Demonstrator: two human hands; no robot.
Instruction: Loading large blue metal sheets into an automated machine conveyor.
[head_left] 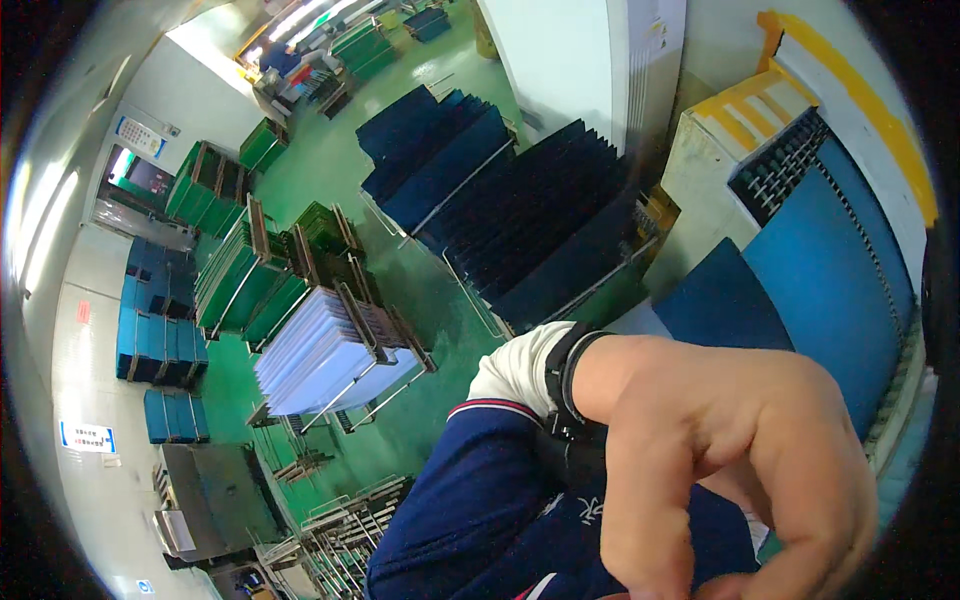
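Note:
My left hand [745,420] looms large at the lower right, very close to the view. Its wrist has a black strap [568,378] over a white cuff, and the navy sleeve [460,500] comes up from the lower edge. Thumb and forefinger curl downward toward each other in a pinch; whatever lies between their tips is hidden at the lower edge. A bit of skin at the bottom edge may be another fingertip; I cannot tell whose. Nothing clearly of my right hand shows. Just beyond the left hand lie flat blue panels [820,270] on a machine with a roller chain.
Racks of dark blue panels [540,220] stand in front of a white column [560,60]. Left of them, a rack holds pale lilac sheets [320,360], beside racks of green panels [235,275]. Blue stacks [160,335] line the left wall. An empty metal rack [345,525] stands lower down on the green floor.

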